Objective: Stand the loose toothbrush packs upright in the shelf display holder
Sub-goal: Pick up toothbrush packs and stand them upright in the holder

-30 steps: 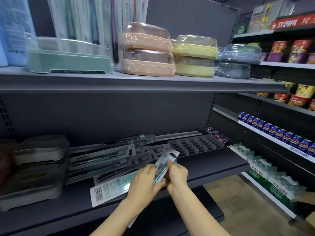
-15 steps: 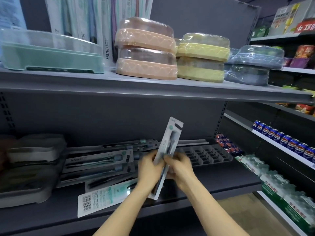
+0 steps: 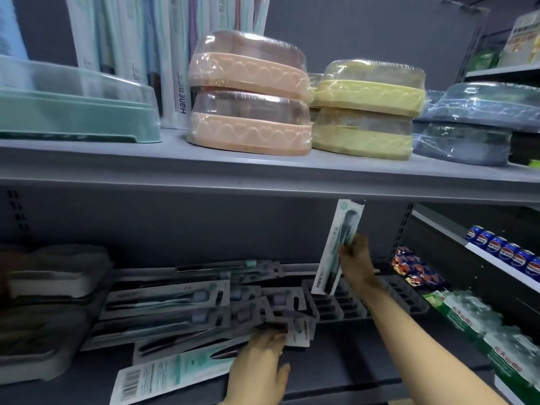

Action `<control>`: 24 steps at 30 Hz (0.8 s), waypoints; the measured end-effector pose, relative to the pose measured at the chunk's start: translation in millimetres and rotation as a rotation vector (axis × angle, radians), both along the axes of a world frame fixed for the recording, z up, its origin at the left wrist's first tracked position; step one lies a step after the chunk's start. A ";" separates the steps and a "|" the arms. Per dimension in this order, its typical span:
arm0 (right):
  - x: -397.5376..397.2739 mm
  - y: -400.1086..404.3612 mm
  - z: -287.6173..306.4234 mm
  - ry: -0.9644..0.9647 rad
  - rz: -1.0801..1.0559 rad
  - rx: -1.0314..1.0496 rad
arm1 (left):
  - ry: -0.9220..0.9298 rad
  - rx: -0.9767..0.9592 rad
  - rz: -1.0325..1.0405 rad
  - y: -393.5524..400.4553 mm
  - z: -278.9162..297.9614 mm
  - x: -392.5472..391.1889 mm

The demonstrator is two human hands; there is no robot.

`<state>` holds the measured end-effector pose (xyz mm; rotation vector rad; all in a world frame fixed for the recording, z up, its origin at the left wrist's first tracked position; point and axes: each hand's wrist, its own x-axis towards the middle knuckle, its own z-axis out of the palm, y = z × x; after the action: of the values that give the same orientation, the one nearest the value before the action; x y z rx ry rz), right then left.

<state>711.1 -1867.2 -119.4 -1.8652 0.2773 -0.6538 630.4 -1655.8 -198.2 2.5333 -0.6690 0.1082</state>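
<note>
— Scanning from the biggest down: grey lower shelf (image 3: pixel 336 372), carrying a fanned heap of loose toothbrush packs (image 3: pixel 181 311) lying flat at left and a dark slotted display holder (image 3: pixel 344 305) at right, toward the back.

— Holder filled at all?

— Hard to say; rows of slots visible, most looking vacant, far end hidden behind the forearm.

— And above?

— Upper shelf (image 3: pixel 263 168) stacked with wrapped pink (image 3: pixel 248 95), yellow (image 3: pixel 368 109) and blue tubs (image 3: pixel 479 124), plus more packs standing behind. Not part of the job, seemingly.

— Hands?

— Right hand (image 3: pixel 355 258) pinched around the middle of one toothbrush pack (image 3: pixel 339 247), held nearly upright, tilted slightly, bottom edge hovering just over the near-left slots of the holder. Gripped mid-length probably to steer the lower end into a slot while clearing the upper shelf's lip, which sits close to the pack's top.

— Left?

— Left hand (image 3: pixel 263 366) laid on the near edge of the heap, fingers spread over a dark pack (image 3: pixel 222 344). Whether grasping or merely pressing: cannot tell, fingertips blurred. Likely readying another pack while the first goes in.

— Smallest detail?

— Barcoded pack (image 3: pixel 163 375) lying back side up, nearest the shelf edge.
</note>
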 end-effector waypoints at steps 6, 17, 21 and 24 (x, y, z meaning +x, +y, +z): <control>16.1 2.1 -9.3 0.010 0.050 -0.020 | -0.124 0.151 0.026 -7.0 -18.9 -3.7; 31.6 -2.9 -29.3 0.020 0.087 -0.110 | -0.208 0.125 0.031 -6.8 -37.8 -4.8; 32.2 -3.7 -31.7 0.050 0.090 -0.117 | -0.233 0.143 0.029 -7.0 -37.3 -9.6; 31.6 -5.3 -32.0 0.070 0.101 -0.123 | -0.237 0.170 0.035 -8.4 -36.8 -12.2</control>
<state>742.7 -1872.5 -151.5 -2.0088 0.1900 -0.5474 618.2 -1664.2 -235.0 2.7227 -0.7533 0.3841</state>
